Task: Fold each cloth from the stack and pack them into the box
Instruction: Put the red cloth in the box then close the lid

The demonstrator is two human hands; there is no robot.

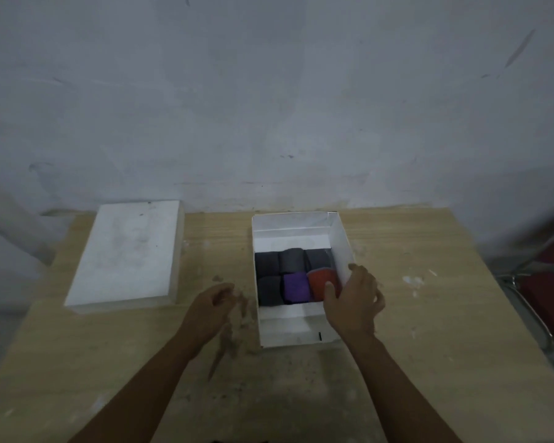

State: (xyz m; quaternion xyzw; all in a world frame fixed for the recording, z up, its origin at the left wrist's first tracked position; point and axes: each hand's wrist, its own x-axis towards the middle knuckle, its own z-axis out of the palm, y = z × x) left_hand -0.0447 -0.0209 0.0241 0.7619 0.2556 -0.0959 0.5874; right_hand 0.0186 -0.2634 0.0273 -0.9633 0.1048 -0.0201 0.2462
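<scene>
A white open box (341, 241) stands on the wooden table (429, 314). Inside lie several folded cloths in two rows: grey ones (290, 260) at the back, then a dark grey one (269, 290), a purple one (296, 287) and an orange one (320, 281) in front. My right hand (354, 300) sits at the box's right wall, thumb inside against the orange cloth, fingers outside the wall. My left hand (213, 303) hovers just left of the box, fingers loosely curled, holding nothing. No stack of unfolded cloths is in view.
The white box lid (125, 254) lies flat at the table's back left. A grey wall rises behind the table. A red chair with a metal frame (544, 295) stands past the table's right edge.
</scene>
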